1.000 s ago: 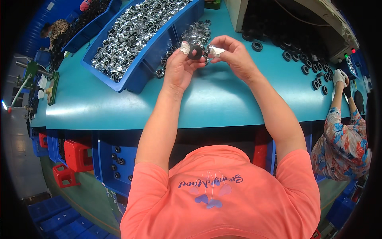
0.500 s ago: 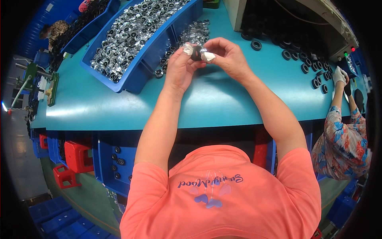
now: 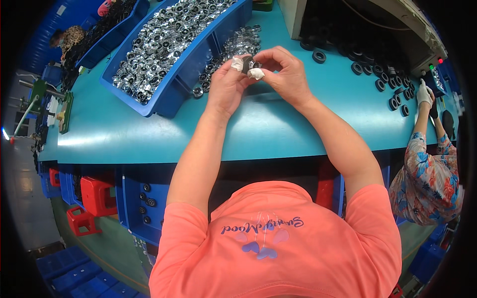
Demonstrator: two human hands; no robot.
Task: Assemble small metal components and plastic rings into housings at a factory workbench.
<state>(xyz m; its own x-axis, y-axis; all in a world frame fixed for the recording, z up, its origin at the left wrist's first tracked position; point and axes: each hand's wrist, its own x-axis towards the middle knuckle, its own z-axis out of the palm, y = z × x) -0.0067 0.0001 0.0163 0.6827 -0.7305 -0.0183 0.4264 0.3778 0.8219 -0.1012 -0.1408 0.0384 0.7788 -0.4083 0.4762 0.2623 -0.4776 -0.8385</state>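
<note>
My left hand (image 3: 225, 85) pinches a black ring (image 3: 247, 64) above the teal table, its thumb wrapped in white tape. From the other side my right hand (image 3: 287, 75), thumb also taped, grips a small shiny chrome part (image 3: 255, 64) against the ring. The fingers cover much of both pieces, so how far one sits inside the other cannot be seen. Just beyond my hands lies a heap of similar chrome parts (image 3: 242, 42), beside a blue bin (image 3: 166, 99) filled with more of them.
Loose black rings (image 3: 357, 68) are scattered at the right, before a pale housing (image 3: 293, 20) with a dark opening. A co-worker in a floral sleeve (image 3: 420, 159) works at far right. Under the table's front edge sits a blue tray (image 3: 131, 208) holding several round parts, near red stools (image 3: 97, 194).
The chrome part has come closer against the black ring as my right hand moved slightly left. Both arms otherwise keep nearly the same pose.
</note>
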